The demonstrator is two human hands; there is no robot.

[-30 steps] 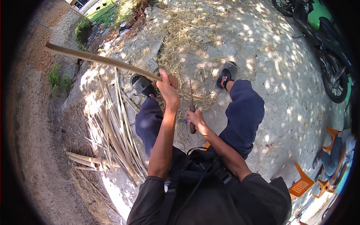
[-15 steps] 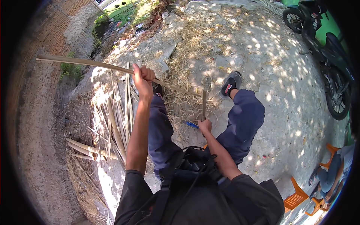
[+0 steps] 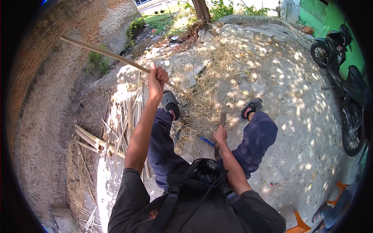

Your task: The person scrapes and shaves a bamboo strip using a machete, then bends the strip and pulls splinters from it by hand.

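My left hand [image 3: 158,79] is closed round a long, thin bamboo strip [image 3: 107,53]. One end of the strip rises toward the upper left, and the other slopes down toward the ground between my feet. Lower and to the right, my right hand [image 3: 220,135] grips a machete [image 3: 223,118], its dark blade pointing away from me. The blade's tip is close to the strip's lower end; whether they touch I cannot tell. A small blue object [image 3: 208,141] lies on the ground beside my right hand, its kind unclear.
Split bamboo strips [image 3: 130,112] lie in a heap to the left, near thicker bamboo poles [image 3: 91,138]. Pale shavings [image 3: 217,73] cover the ground ahead. Motorbikes [image 3: 344,83] stand at the right, with an orange chair [image 3: 298,224] and a seated person lower down. A brick wall [image 3: 50,85] runs along the left.
The view has tilted up, bringing a tree trunk into sight. The strip slants more steeply, its lower end blurred. The machete still points away from me, and both hands keep their holds.
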